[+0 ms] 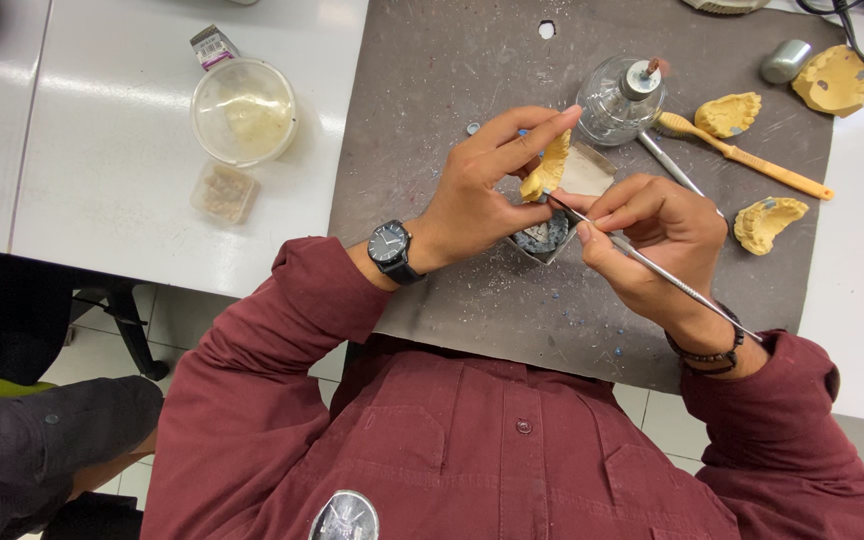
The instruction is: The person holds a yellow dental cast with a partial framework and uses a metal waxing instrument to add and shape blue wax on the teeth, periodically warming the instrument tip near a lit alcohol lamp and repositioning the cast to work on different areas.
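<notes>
My left hand point(492, 180) holds a small yellow plaster dental cast point(546, 170) upright between thumb and fingers, above the grey work mat point(432, 90). My right hand point(657, 235) grips a thin metal instrument point(652, 268) like a pen, its tip touching the lower edge of the cast. A small open metal tin point(552, 235) with dark material lies just under both hands. A black wristwatch is on my left wrist and a bead bracelet on my right.
A glass spirit burner point(620, 100) stands behind my hands. Three more yellow casts point(767, 222) point(730, 113) point(834, 80) and a yellow-handled tool point(752, 160) lie at the right. A round plastic bowl point(244, 110) and a small clear tub point(224, 192) sit on the white table at left.
</notes>
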